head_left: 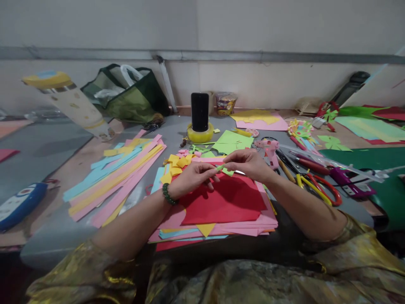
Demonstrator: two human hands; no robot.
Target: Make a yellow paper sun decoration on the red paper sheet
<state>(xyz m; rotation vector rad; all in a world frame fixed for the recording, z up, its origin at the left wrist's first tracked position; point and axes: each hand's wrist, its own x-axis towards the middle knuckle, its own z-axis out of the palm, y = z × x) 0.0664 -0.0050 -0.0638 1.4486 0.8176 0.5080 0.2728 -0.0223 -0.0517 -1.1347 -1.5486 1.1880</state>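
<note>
Between my two hands is a small light-green paper piece (pixel 228 172), held above a red paper sheet (pixel 221 200). My left hand (pixel 196 177), with a dark green bead bracelet (pixel 169 194) at the wrist, pinches its left end between thumb and finger. My right hand (pixel 248 164) pinches the right side from above. The red sheet lies on a stack of pink, blue and yellow sheets (pixel 265 219). Just beyond my left hand are folded yellow paper pieces (pixel 175 165). The exact shape of the green piece is partly hidden by my fingers.
Coloured paper strips (pixel 117 179) fan out at left. A phone (pixel 200 112) stands in a yellow holder (pixel 200 134). At right lie a pink glue gun (pixel 270 150), scissors (pixel 316 188) and a purple power strip (pixel 351 183). A tumbler (pixel 79 105) and green bag (pixel 133 95) stand back left.
</note>
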